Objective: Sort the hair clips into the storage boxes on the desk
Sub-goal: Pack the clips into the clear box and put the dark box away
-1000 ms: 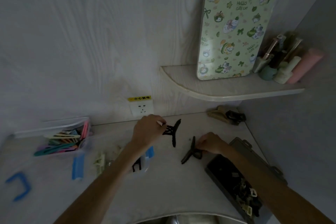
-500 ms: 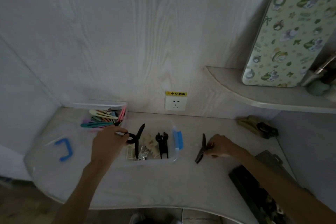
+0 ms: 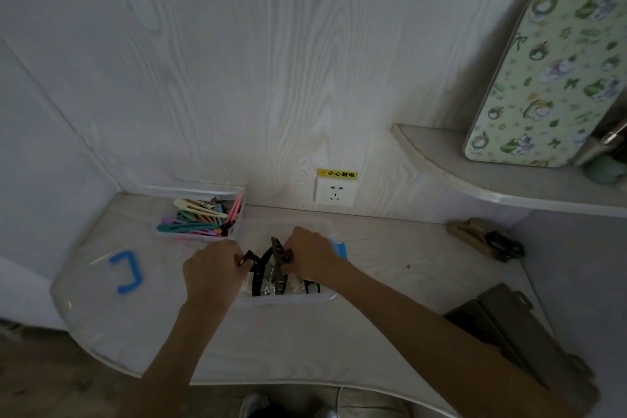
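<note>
Both my hands are over a clear storage box (image 3: 291, 299) at the middle of the desk. My left hand (image 3: 212, 270) pinches a black claw clip (image 3: 256, 270) that hangs into the box. My right hand (image 3: 310, 256) grips a dark brown claw clip (image 3: 279, 253) right beside it, also above the box. Inside the box lie other dark and pale clips, partly hidden by my hands. Behind and to the left stands a second clear box (image 3: 237, 193) filled with several pastel flat hair clips (image 3: 195, 219).
A blue U-shaped clasp (image 3: 126, 271) lies on the desk at left. A dark case (image 3: 509, 326) sits open at the right edge. Beige and black clips (image 3: 488, 239) lie at the far right. A wall socket (image 3: 334, 193) and corner shelf (image 3: 475, 187) are behind.
My right hand carried its dark clip left from the desk to above the middle box. My left hand brought its black clip slightly right, over the same box. The view swung left.
</note>
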